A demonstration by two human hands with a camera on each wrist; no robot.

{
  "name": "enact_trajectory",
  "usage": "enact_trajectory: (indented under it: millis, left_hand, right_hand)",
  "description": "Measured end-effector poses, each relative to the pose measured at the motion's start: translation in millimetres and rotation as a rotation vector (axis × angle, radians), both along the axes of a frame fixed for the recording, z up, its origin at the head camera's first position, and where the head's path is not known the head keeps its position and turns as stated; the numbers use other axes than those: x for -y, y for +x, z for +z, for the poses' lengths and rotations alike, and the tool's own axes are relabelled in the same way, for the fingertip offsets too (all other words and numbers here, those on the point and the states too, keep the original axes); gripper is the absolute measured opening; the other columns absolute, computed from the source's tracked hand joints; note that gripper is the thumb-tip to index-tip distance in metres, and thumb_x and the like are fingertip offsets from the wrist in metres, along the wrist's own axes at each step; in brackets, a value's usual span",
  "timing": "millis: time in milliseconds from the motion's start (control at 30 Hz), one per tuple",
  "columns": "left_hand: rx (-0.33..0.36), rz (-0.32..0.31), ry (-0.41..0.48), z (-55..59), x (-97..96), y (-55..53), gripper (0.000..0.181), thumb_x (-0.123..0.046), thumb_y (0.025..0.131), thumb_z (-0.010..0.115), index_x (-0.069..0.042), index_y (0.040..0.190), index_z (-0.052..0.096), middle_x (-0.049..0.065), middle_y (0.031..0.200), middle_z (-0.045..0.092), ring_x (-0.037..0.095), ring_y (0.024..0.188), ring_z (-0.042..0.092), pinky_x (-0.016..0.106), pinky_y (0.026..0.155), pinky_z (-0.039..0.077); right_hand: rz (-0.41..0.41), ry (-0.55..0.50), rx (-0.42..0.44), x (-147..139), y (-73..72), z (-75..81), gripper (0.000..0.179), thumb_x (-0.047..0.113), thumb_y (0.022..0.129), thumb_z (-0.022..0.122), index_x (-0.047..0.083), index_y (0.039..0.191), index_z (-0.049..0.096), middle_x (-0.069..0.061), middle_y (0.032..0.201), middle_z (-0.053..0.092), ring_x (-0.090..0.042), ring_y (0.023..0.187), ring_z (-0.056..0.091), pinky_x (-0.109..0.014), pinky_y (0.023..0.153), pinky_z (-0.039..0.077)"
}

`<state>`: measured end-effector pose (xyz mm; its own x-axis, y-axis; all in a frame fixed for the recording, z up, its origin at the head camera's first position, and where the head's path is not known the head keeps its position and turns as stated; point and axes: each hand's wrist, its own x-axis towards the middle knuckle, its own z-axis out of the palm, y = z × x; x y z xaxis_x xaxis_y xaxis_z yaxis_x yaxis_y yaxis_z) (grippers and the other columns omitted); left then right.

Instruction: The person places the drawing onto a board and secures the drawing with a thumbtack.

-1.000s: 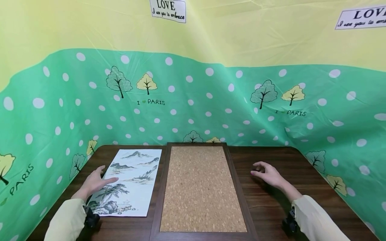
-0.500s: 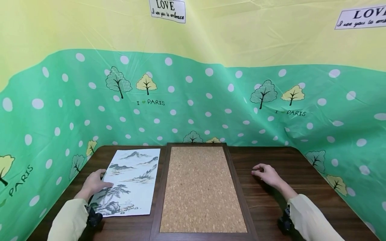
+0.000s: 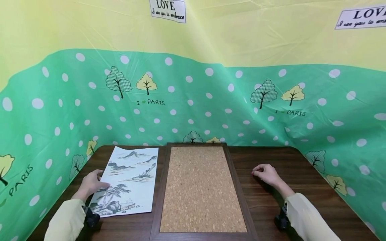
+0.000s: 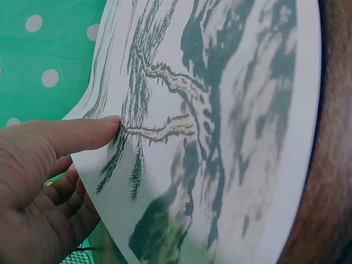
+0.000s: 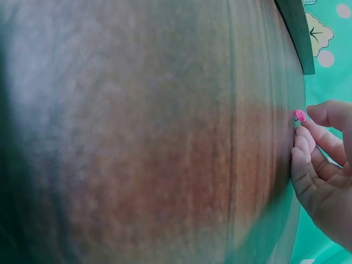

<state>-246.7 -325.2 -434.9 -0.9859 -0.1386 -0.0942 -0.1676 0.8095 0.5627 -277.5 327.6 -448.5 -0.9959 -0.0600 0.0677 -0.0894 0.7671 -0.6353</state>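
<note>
1. cork board [image 3: 205,190]: lay in the middle of the dark wooden table [image 3: 289,159], long side running away from the person, brown frame [image 3: 238,187] all round. landmark for these notes.
2. landscape sheet [image 3: 129,177]: just left of the cork board, its near right corner close to the frame. printed face up: mountains, water, trees, rocks. slightly bowed, left edge lifted.
3. left hand [image 3: 90,184]: at the sheet's left edge, on the side away from the cork board. pinched the paper; thumb [image 4: 88,135] flat on the print, fingers [image 4: 66,192] curled behind the edge.
4. right hand [image 3: 268,175]: right of the cork board, well apart from it, low over the table. fingers curled in, nearly closed; tips of thumb and forefinger pinched a small pink object [image 5: 300,115], dark at one end. too small to identify surely.
5. both sleeves [image 3: 307,217] pale yellow; a black wrist device [image 3: 91,217] sat at each cuff, one on either side of the cork board.
6. behind the cork board: hanging cloth [image 3: 193,100], green with pale spots and trees, yellow above, lettered labels [image 3: 167,10] near the top.
</note>
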Motion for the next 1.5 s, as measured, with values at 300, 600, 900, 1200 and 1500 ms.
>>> enact_trajectory:
  millis: [300,600,900,1200,1500]
  left_hand:
    - [-0.099,-0.054,-0.027,-0.5,7.5,0.0,0.031,-0.009,0.084,0.056,0.014,0.103,0.051,0.019,0.082,0.056,0.026,0.072,0.051,0.036,0.060,0.043]
    - [-0.194,-0.085,-0.016,6.3,14.3,5.2,0.017,-0.009,0.084,0.056,0.008,0.087,0.056,0.010,0.074,0.055,0.019,0.065,0.047,0.029,0.056,0.038]
    - [-0.249,-0.062,0.185,3.6,27.0,-0.4,0.027,-0.019,0.088,0.055,0.008,0.091,0.054,0.010,0.073,0.058,0.014,0.061,0.052,0.032,0.051,0.042]
    - [-0.238,-0.017,0.321,25.3,25.7,3.4,0.042,-0.028,0.090,0.054,0.012,0.106,0.051,-0.002,0.075,0.061,0.007,0.063,0.054,0.027,0.054,0.045]
    - [-0.274,0.041,0.551,60.8,12.5,13.0,0.006,-0.029,0.090,0.055,-0.028,0.084,0.056,-0.023,0.070,0.056,-0.001,0.063,0.052,0.021,0.055,0.044]
  right_hand:
    - [-0.009,0.087,-0.065,1,-0.2,-0.1,0.011,0.011,0.082,0.062,0.002,0.082,0.068,-0.006,0.078,0.065,-0.013,0.065,0.052,-0.030,0.060,0.042]
    - [0.027,0.066,-0.099,0,0.4,3.5,0.010,0.005,0.082,0.059,0.002,0.078,0.068,-0.007,0.077,0.065,-0.014,0.068,0.052,-0.028,0.061,0.041]
    - [0.041,-0.016,-0.051,-1,3.9,2.2,0.013,0.002,0.086,0.054,-0.004,0.084,0.066,-0.009,0.079,0.063,-0.015,0.064,0.053,-0.026,0.054,0.044]
    - [0.063,-0.067,-0.028,-3,4.0,-0.1,0.014,0.001,0.087,0.053,-0.006,0.086,0.064,-0.010,0.080,0.063,-0.017,0.062,0.055,-0.026,0.053,0.047]
    - [0.080,-0.151,-0.019,-4,2.9,-0.3,0.016,0.000,0.087,0.051,-0.009,0.086,0.063,-0.015,0.082,0.063,-0.015,0.068,0.056,-0.026,0.056,0.050]
